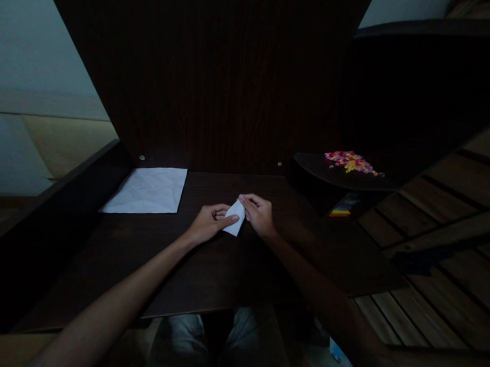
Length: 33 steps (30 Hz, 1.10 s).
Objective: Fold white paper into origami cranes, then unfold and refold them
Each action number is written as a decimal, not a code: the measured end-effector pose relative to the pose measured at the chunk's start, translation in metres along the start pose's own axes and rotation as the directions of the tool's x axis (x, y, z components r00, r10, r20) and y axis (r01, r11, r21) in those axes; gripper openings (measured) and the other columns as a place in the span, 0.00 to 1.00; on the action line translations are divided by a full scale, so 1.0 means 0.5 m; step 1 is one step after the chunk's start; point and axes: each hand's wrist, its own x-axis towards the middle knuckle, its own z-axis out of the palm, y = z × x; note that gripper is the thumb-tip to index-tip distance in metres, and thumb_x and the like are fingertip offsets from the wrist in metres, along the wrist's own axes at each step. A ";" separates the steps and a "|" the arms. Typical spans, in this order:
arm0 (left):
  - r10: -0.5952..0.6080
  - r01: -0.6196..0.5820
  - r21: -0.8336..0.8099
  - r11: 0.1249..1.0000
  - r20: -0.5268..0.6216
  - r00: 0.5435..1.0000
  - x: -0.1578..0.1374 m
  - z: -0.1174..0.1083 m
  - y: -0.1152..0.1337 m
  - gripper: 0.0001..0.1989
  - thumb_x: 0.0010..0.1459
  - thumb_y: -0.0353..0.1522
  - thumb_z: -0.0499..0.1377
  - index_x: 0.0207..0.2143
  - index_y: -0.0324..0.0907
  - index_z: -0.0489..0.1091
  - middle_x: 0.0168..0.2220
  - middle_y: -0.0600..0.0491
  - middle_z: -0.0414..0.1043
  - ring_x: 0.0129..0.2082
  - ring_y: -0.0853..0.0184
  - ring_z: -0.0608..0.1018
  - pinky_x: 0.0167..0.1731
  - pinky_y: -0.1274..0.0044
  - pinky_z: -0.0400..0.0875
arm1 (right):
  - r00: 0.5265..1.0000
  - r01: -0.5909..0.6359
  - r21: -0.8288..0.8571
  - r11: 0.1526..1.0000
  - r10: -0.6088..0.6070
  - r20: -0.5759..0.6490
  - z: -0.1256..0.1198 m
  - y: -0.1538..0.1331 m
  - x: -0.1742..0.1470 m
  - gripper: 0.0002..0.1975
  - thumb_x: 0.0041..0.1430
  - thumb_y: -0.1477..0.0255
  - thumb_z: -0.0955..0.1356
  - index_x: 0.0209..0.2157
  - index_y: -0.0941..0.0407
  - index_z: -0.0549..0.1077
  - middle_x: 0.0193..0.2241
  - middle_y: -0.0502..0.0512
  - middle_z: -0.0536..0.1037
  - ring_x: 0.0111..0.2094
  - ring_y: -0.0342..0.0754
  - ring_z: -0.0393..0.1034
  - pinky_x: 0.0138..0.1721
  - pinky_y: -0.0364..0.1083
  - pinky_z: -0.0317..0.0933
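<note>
Between my two hands is a small piece of folded white paper (235, 210), held just above the dark wooden desk (197, 280). My left hand (209, 223) grips it from the left, the thumb lying flat across its front and the fingers behind. At the paper's upper right edge, my right hand (258, 213) pinches it between thumb and fingers. The paper comes to a point at the top and shows layered edges on the right. The fingers behind the paper are partly hidden.
A creased white sheet (151, 190) lies at the desk's back left, beside a raised side board (47, 227). On the right, a curved shelf (312, 164) bears a pile of small pink, red and yellow pieces (352, 161). A dark upright panel (218, 82) closes the back.
</note>
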 end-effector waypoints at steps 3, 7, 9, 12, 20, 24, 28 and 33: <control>0.011 -0.011 0.010 1.000 -0.023 1.000 -0.002 0.000 0.001 0.19 0.42 0.41 0.69 0.33 0.37 0.76 0.28 0.50 0.78 0.26 0.66 0.78 0.27 0.76 0.72 | 1.000 -0.016 0.006 1.000 0.016 0.005 0.000 -0.003 0.001 0.17 0.49 0.56 0.71 0.28 0.57 0.74 0.19 0.48 0.70 0.19 0.40 0.61 0.18 0.40 0.53; 0.087 -0.083 0.033 0.996 -0.145 0.986 0.003 -0.008 -0.003 0.18 0.45 0.43 0.66 0.32 0.37 0.76 0.26 0.51 0.77 0.24 0.67 0.76 0.24 0.78 0.69 | 0.995 -0.056 -0.004 0.998 0.056 0.081 0.002 -0.008 -0.003 0.19 0.44 0.58 0.73 0.34 0.56 0.72 0.23 0.47 0.71 0.21 0.39 0.62 0.17 0.38 0.55; 0.120 -0.111 0.056 0.992 -0.217 0.969 0.005 -0.013 -0.005 0.18 0.47 0.44 0.65 0.31 0.37 0.76 0.25 0.52 0.77 0.23 0.68 0.75 0.24 0.79 0.67 | 0.986 -0.069 -0.041 0.997 0.074 0.148 0.004 -0.008 -0.006 0.19 0.41 0.60 0.75 0.32 0.56 0.71 0.23 0.46 0.70 0.21 0.39 0.63 0.17 0.37 0.55; 0.150 -0.125 0.100 0.987 -0.301 0.942 0.008 -0.019 -0.007 0.17 0.48 0.44 0.64 0.30 0.37 0.76 0.23 0.54 0.75 0.22 0.70 0.72 0.23 0.80 0.64 | 0.968 -0.101 -0.083 0.991 0.117 0.222 0.006 -0.003 -0.011 0.17 0.41 0.61 0.75 0.28 0.57 0.71 0.22 0.47 0.69 0.21 0.39 0.63 0.16 0.37 0.56; 0.133 -0.122 0.059 0.991 -0.256 0.958 0.015 -0.027 -0.012 0.16 0.48 0.43 0.64 0.30 0.38 0.76 0.28 0.53 0.77 0.29 0.66 0.76 0.31 0.77 0.69 | 0.972 -0.103 -0.031 0.994 0.107 0.209 0.006 -0.003 -0.010 0.17 0.46 0.57 0.73 0.24 0.57 0.70 0.16 0.46 0.69 0.16 0.39 0.64 0.16 0.39 0.60; 0.099 -0.104 -0.015 0.994 -0.197 0.975 0.012 -0.021 -0.009 0.21 0.45 0.41 0.67 0.40 0.38 0.74 0.31 0.52 0.77 0.29 0.67 0.77 0.33 0.75 0.71 | 0.988 -0.087 0.005 0.996 0.086 0.129 0.001 0.001 -0.005 0.18 0.47 0.56 0.72 0.24 0.57 0.70 0.15 0.45 0.69 0.15 0.38 0.63 0.14 0.39 0.60; 0.099 -0.113 -0.070 0.991 -0.186 0.978 0.010 -0.015 -0.008 0.25 0.42 0.37 0.69 0.42 0.37 0.69 0.28 0.54 0.75 0.26 0.69 0.77 0.32 0.75 0.72 | 0.992 -0.097 0.047 0.994 0.093 0.083 -0.005 0.006 0.002 0.18 0.47 0.56 0.72 0.24 0.57 0.70 0.15 0.45 0.69 0.15 0.39 0.63 0.14 0.39 0.63; 0.172 -0.187 -0.032 0.982 -0.266 0.949 0.010 -0.010 -0.009 0.18 0.44 0.36 0.68 0.36 0.39 0.67 0.26 0.55 0.73 0.25 0.70 0.76 0.30 0.76 0.72 | 0.987 -0.127 0.119 0.985 0.113 0.113 -0.003 0.003 0.001 0.18 0.45 0.56 0.73 0.28 0.56 0.71 0.20 0.47 0.72 0.21 0.42 0.68 0.17 0.42 0.68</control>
